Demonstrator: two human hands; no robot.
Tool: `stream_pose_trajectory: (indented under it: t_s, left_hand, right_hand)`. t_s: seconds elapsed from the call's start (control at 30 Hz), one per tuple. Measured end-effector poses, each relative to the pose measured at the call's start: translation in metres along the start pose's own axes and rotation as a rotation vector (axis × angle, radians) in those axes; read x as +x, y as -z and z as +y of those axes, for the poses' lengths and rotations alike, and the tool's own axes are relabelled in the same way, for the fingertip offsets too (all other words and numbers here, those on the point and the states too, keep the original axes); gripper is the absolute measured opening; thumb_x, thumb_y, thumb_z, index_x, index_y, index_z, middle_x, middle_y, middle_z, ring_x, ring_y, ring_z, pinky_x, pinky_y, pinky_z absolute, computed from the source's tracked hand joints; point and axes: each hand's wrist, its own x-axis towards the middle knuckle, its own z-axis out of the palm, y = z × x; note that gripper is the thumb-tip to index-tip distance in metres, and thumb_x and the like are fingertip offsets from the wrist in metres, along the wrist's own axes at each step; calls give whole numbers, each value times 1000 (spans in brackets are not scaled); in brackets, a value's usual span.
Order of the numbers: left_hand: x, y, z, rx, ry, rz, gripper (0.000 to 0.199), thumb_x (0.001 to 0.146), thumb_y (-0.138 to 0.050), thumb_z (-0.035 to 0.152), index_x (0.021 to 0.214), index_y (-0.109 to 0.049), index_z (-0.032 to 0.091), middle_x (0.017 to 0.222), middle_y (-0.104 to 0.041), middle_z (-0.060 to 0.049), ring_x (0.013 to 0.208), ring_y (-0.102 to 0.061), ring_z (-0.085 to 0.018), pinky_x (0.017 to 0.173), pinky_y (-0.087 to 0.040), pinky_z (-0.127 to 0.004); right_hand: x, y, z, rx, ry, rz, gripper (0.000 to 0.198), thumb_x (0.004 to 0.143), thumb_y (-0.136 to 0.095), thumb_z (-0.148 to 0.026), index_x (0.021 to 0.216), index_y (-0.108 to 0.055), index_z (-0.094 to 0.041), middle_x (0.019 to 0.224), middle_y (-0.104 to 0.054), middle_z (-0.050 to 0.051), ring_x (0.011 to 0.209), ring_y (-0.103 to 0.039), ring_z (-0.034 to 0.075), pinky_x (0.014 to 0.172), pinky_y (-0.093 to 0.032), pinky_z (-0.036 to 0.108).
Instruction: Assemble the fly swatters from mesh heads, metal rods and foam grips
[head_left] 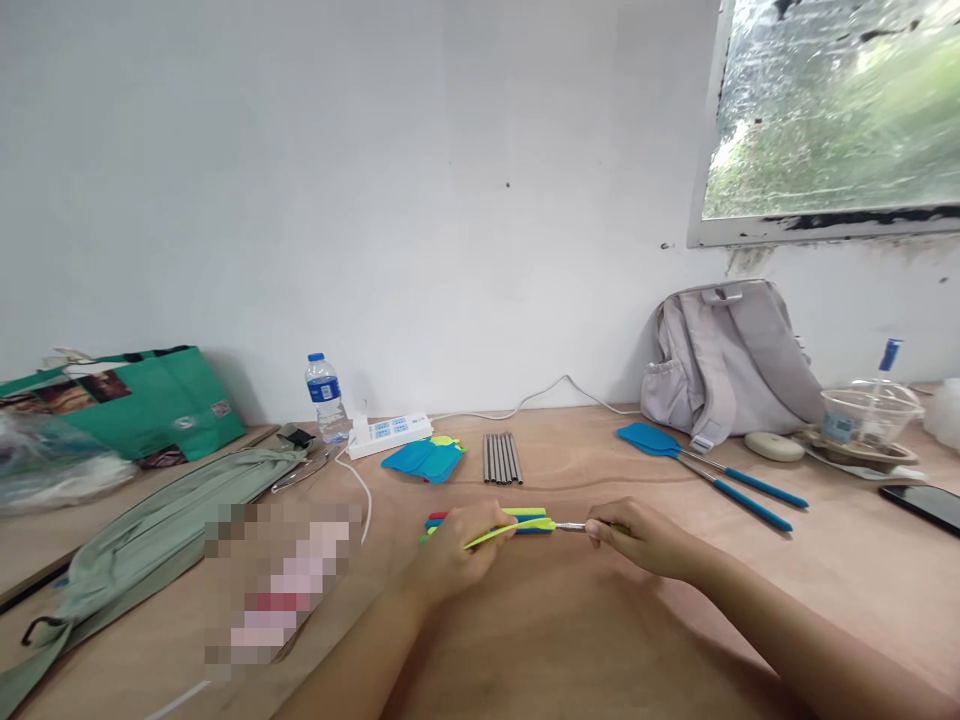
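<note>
My left hand (466, 545) is closed round the flat yellow-green head of a fly swatter (536, 525). From that head a short metal rod (571, 526) runs right to my right hand (626, 535), whose fingers pinch its other end. A bit of yellow-green shows at the right fingers; most of that end is hidden. Just behind my left hand lie several coloured handles (525, 512), red, blue and yellow-green, partly covered by the hand. Farther back are a row of metal tubes (502, 459) and a small pile of blue swatter heads (424, 461).
Two blue fly swatters (739, 485) lie at right, before a grey backpack (731, 360). A plastic cup (862, 415) and phone (926, 505) are farther right. At left are a water bottle (325, 400), power strip (390, 433), grey-green cloth bag (172, 520) and green bag (180, 405).
</note>
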Motion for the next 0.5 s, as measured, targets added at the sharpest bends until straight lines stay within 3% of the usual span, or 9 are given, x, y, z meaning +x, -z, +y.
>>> stream_pose_trajectory:
  t_s: [0.13, 0.3, 0.5]
  left_hand:
    - [3, 8, 3, 85, -77, -37, 23, 81, -42, 24, 95, -60, 21, 78, -58, -5, 72, -52, -17, 63, -37, -26]
    - [3, 11, 4, 109, -112, -68, 21, 78, -46, 25, 93, -60, 22, 76, -58, -4, 69, -52, -16, 60, -35, -25]
    - [5, 9, 14, 3, -60, -136, 19, 75, -46, 19, 85, -61, 22, 76, -62, -3, 67, -54, -16, 60, -37, -25]
  right_hand:
    - [0, -7, -1, 49, -5, -45, 45, 89, -24, -42, 67, -55, -16, 58, -49, -1, 54, -45, 9, 53, -35, 21]
    - [-1, -4, -4, 45, -9, -101, 49, 89, -21, -43, 66, -55, -16, 54, -45, -2, 51, -42, 9, 51, -33, 21]
    - [-2, 8, 2, -113, 97, -77, 32, 85, -35, -41, 72, -54, -18, 59, -51, -1, 55, -46, 11, 53, -34, 22]
